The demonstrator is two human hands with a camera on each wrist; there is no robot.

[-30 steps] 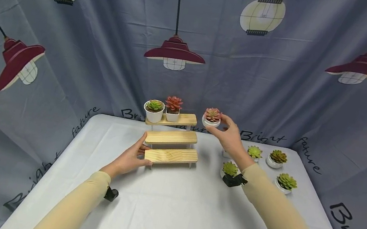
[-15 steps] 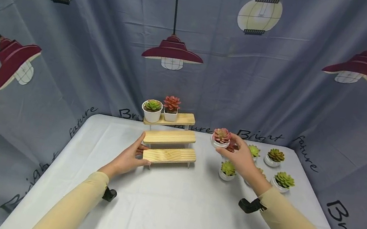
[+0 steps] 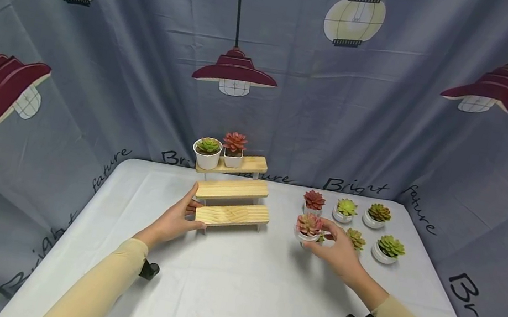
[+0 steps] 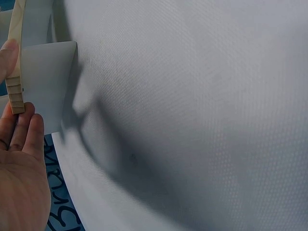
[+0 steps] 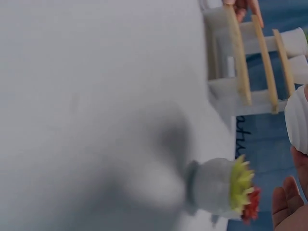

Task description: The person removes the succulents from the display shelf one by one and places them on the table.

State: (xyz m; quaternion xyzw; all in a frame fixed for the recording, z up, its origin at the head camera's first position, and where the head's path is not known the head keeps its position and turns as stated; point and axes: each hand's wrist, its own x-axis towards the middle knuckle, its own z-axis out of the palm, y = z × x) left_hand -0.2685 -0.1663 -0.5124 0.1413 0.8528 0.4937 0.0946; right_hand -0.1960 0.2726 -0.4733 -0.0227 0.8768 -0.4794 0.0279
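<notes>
My left hand (image 3: pixel 174 222) grips the left end of a three-tier wooden stand (image 3: pixel 233 214). In the left wrist view, thumb and fingers lie on either side of the board end (image 4: pixel 16 96). Off to the right, my right hand (image 3: pixel 340 255) holds a pink succulent (image 3: pixel 309 224) in a white pot (image 5: pixel 296 120) by its side. That pot hangs above the table, in front of a dark red succulent (image 3: pixel 314 200). A green succulent in a white pot (image 5: pixel 212 187) stands below it, mostly hidden in the head view.
The stand's top tier holds a green succulent (image 3: pixel 208 146) and a red succulent (image 3: pixel 234 145) in white pots. Several potted succulents stand at the table's right: light green (image 3: pixel 346 207), brownish green (image 3: pixel 378 213) and green (image 3: pixel 389 247). A patterned curtain (image 3: pixel 280 123) hangs behind the white-covered table (image 3: pixel 221 293).
My right hand has carried the pink succulent away from beside the stand's top tier, rightward and nearer to me. My left hand stays on the stand; the view shifts slightly.
</notes>
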